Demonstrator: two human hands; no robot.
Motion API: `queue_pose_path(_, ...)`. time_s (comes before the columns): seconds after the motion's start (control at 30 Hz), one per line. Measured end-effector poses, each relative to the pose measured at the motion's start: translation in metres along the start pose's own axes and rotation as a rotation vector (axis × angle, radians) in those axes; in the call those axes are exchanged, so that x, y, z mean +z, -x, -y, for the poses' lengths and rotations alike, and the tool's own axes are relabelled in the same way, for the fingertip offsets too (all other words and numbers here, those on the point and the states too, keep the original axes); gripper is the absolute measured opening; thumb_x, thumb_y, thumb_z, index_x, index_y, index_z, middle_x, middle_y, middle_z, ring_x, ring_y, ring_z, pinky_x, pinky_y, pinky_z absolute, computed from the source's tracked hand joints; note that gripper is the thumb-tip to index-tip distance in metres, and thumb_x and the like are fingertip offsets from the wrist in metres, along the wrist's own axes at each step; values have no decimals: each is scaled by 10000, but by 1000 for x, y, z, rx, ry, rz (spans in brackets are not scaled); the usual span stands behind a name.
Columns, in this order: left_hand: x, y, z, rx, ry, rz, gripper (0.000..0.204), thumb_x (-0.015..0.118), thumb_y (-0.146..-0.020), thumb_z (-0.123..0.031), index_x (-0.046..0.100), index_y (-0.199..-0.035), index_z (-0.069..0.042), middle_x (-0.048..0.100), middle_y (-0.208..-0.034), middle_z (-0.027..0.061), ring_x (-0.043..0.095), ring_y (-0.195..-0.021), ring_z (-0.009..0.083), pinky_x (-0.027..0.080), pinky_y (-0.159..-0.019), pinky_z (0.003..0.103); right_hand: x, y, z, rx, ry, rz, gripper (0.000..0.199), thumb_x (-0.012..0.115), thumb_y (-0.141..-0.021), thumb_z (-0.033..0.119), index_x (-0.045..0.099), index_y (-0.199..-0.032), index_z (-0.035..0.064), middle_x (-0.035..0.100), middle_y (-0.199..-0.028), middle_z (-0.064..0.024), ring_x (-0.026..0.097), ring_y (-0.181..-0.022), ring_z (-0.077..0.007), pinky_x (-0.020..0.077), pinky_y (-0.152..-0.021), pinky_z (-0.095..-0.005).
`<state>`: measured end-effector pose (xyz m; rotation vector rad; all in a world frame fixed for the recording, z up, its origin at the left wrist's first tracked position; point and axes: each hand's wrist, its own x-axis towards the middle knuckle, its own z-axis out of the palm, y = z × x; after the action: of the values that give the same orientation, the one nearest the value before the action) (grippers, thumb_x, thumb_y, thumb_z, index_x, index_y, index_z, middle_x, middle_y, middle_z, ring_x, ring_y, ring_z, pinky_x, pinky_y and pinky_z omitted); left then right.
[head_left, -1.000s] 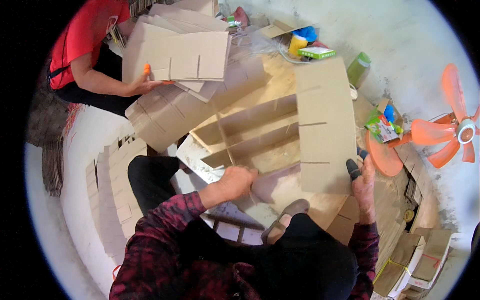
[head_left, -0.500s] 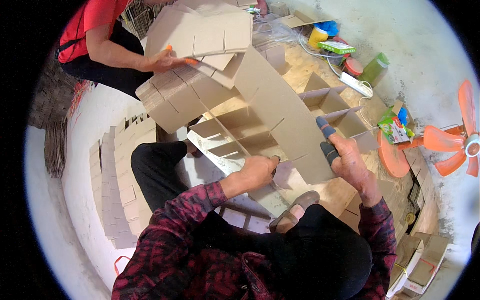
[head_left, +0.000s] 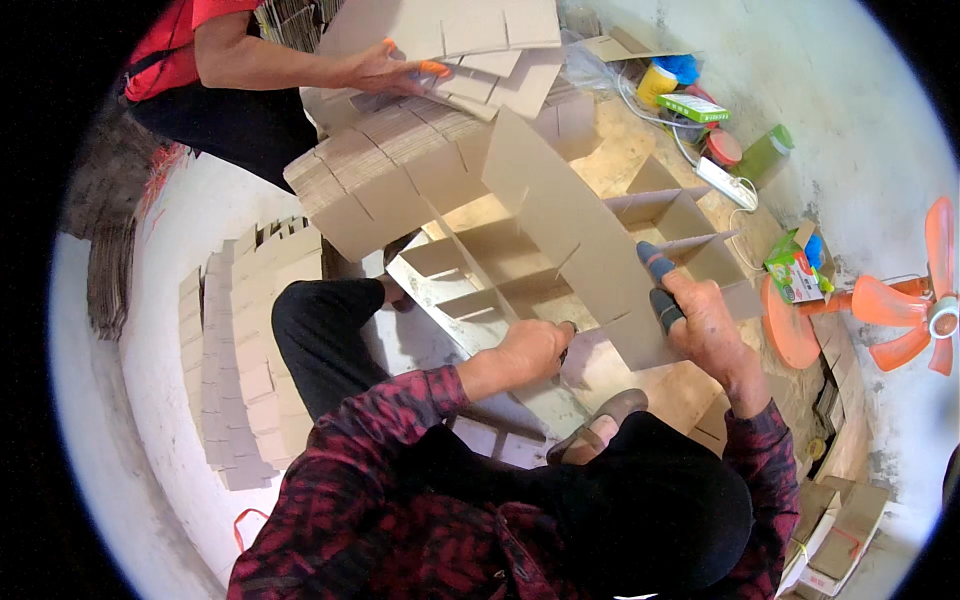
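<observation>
My right hand [head_left: 705,325], with dark covers on two fingers, grips the lower right edge of a long slotted cardboard divider strip [head_left: 565,235], fingers lying along its face. The strip stands tilted across a partly joined cardboard divider grid [head_left: 520,250]. Below the grid, my left hand [head_left: 525,352] is closed with its fingers curled at the near end of a grid strip; the pinched part is mostly hidden. More joined cells [head_left: 665,215] show behind the tilted strip, on the right.
Across from me a person's hand [head_left: 385,72] with orange finger covers holds slotted cardboard sheets [head_left: 480,30] above a stacked row of strips [head_left: 375,165]. More cardboard stacks [head_left: 260,340] stand at left. A power strip [head_left: 725,183], jars and an orange fan [head_left: 900,295] are at right.
The other person's hand and sheets have moved right and farther away over the stack. The view has shifted slightly; my hands keep nearly the same place on the cardboard.
</observation>
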<state>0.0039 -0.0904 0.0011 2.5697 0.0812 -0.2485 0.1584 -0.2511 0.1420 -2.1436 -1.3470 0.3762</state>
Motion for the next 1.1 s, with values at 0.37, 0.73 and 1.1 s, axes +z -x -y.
queue_pose_path(0.37,-5,16,1,46,-43,35,250,614,-756,-135,523,-972,-46,646,-769,207,645,-772,417,510,-639,508,4,7,15,66,44,10,533,507,-775,-87,528,-1292,41,607,-975,-284,607,-874,-438,509,-767,-366)
queue_pose_path(0.73,6,17,3,7,-39,38,349,687,-689,-148,513,-978,-58,648,-798,187,636,-806,412,505,-673,508,53,5,-1,72,203,65,362,565,-677,1,573,-1034,61,632,-855,-236,609,-803,-422,480,-687,-509)
queue_pose_path(1.1,-5,19,32,130,-181,-52,308,713,-634,-134,572,-895,-49,597,-872,187,600,-830,392,498,-682,479,97,82,-34,109,434,-267,285,708,-620,120,660,-890,46,349,-1436,-232,292,-1367,-381,232,-1089,-585)
